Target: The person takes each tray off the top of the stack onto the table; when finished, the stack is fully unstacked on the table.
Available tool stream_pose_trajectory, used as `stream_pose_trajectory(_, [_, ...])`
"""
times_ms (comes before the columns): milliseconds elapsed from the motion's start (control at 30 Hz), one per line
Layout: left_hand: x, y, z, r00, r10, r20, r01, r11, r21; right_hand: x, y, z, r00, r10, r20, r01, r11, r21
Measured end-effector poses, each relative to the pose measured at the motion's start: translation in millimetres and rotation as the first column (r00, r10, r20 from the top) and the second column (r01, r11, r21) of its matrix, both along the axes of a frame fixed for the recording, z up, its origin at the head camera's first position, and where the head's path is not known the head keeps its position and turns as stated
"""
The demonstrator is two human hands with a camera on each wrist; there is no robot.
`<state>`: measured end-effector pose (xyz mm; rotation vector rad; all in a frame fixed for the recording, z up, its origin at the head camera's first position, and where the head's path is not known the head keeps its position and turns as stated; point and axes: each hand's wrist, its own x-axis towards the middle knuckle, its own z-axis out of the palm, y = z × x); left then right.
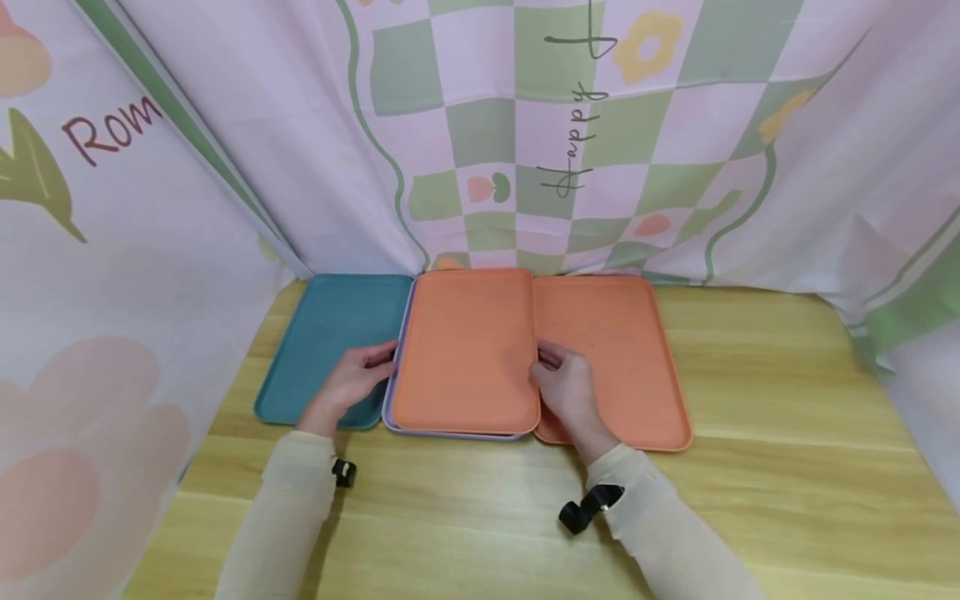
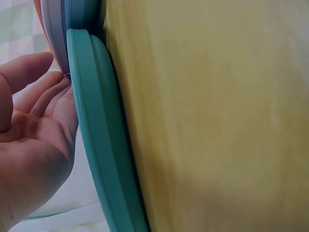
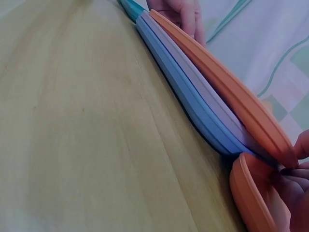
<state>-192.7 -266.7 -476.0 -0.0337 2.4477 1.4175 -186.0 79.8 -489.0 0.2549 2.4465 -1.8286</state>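
Observation:
In the head view, an orange tray (image 1: 467,350) tops a stack in the middle, slightly offset above a purple tray (image 1: 450,435). From the right wrist view, a blue tray (image 3: 169,72) shows under the purple one, and a gap shows below the orange rim. My right hand (image 1: 566,383) pinches the top orange tray's right edge, thumb above and fingers below, over a second orange tray (image 1: 611,358). My left hand (image 1: 351,383) hovers over a teal tray (image 1: 330,333). Its extended fingertips touch the stack's left edge, and its thumb is spread apart from them.
The trays lie side by side at the back of a wooden table (image 1: 450,517). Behind them hangs a printed curtain (image 1: 547,142), and another patterned cloth (image 1: 112,275) covers the left side. Bare wood shows in front and at the right.

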Motion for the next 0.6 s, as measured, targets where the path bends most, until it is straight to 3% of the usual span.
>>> stream_pose_trajectory(367, [1.2,1.2,0.5,0.999,-0.016,-0.050,0.016,1.000,-0.006,3.1,16.3,-2.1,0.999,-0.011,0.052,0.015,0.997,-0.079])
stream_pose_trajectory(600, [1.2,1.3,0.7,0.999,-0.016,-0.046,0.015,1.000,-0.016,7.6,20.8,-1.1,0.995,-0.073,0.071,0.084,0.980,-0.180])
